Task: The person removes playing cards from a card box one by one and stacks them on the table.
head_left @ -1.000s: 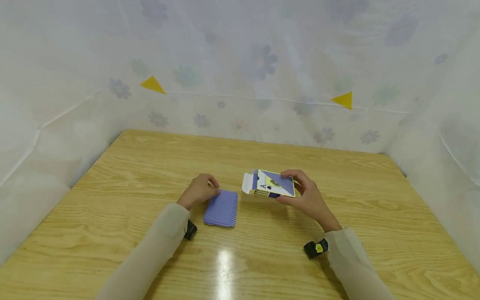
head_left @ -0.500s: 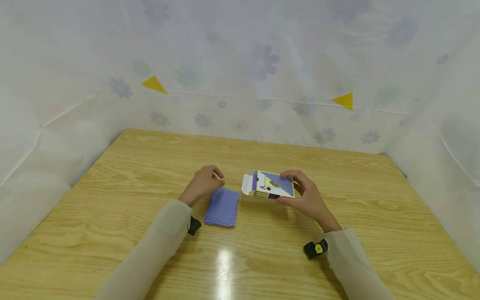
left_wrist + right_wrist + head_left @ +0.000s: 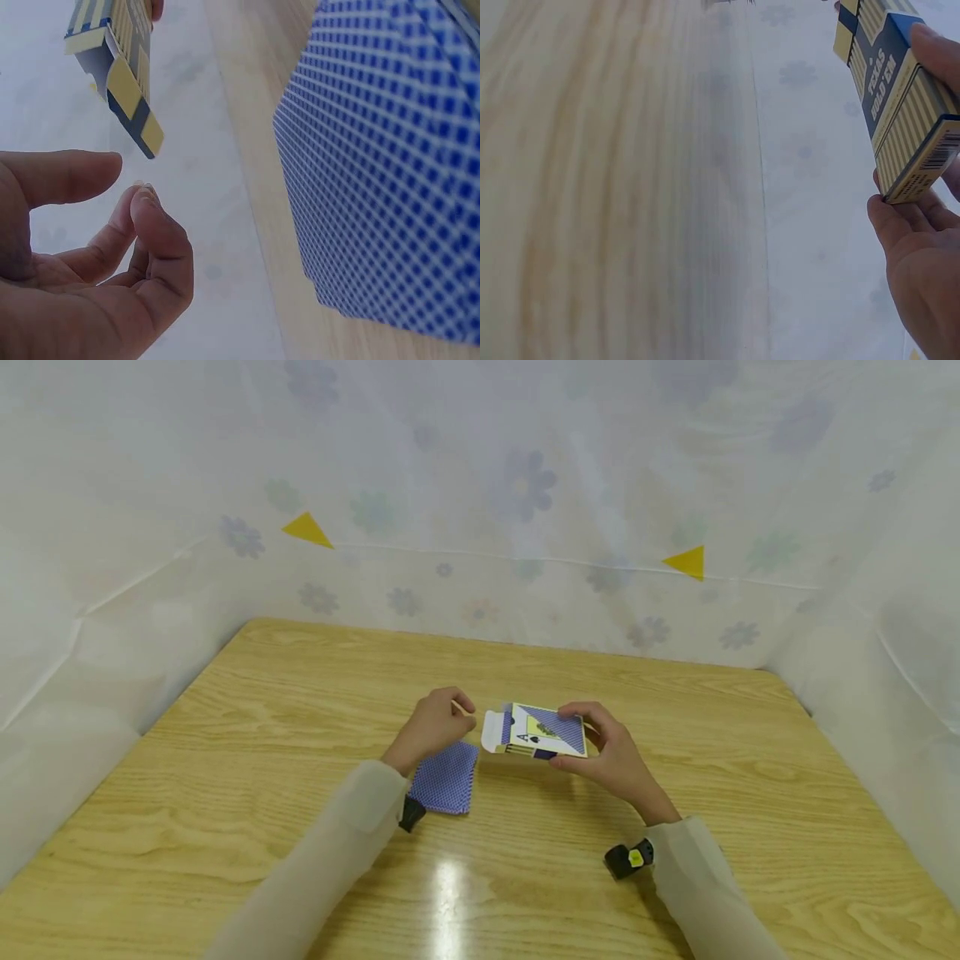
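My right hand (image 3: 617,758) grips a playing-card box (image 3: 551,732) by its right end, thumb along the near edge and fingers over the far side. The box is raised over the table and tilted, showing an ace of spades design; its end flap (image 3: 492,732) hangs open toward the left. In the right wrist view the box side (image 3: 879,84) reads "Texas Hold 'Em". My left hand (image 3: 435,727) hovers just short of that flap, fingers loosely bent, a gap between thumb and fingertips, nothing held. Under its wrist lies a deck of blue-checked cards (image 3: 447,782), face down and slightly uneven, partly hidden by the hand.
The wooden table (image 3: 315,693) spreads around both hands. White floral sheeting (image 3: 480,485) closes it in at the back and sides, with two yellow triangles on the back sheet. A black wrist camera (image 3: 628,860) sits at the right cuff, another at the left.
My left hand has left the top of the deck and moved right and away from me, toward the box's flap. The deck's top cards shifted slightly. My right hand and the box have barely moved.
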{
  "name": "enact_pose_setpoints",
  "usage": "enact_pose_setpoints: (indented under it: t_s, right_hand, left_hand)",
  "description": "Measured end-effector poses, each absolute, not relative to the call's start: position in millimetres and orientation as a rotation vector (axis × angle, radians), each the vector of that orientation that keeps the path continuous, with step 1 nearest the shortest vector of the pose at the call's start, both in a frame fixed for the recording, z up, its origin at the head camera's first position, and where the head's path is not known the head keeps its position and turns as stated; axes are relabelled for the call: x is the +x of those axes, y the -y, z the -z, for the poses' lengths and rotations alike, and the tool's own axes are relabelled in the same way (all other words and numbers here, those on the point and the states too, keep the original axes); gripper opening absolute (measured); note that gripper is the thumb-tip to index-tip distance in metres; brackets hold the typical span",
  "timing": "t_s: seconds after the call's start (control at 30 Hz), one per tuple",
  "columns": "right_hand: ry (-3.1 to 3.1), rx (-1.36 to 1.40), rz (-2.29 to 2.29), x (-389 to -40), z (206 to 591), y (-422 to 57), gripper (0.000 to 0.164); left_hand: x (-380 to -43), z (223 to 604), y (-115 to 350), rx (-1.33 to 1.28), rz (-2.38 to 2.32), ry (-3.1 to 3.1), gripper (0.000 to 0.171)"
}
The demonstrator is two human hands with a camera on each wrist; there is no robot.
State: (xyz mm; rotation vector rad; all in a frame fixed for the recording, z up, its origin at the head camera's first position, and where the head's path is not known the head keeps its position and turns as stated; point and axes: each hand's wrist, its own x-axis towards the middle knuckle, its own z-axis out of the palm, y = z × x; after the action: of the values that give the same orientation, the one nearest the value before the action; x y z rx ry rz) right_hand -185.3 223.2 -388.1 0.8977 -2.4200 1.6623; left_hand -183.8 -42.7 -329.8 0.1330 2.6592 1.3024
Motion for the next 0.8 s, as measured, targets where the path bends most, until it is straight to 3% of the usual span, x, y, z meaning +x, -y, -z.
enact_pose_setpoints:
  t_s: [0.8]
  right_hand:
    - [2.400, 0.902, -1.679, -185.0, 387.8, -222.5, 0.059]
  left_hand:
    - [-183.6, 337.5, 22.5, 0.273, -1.250, -2.659, 0.018]
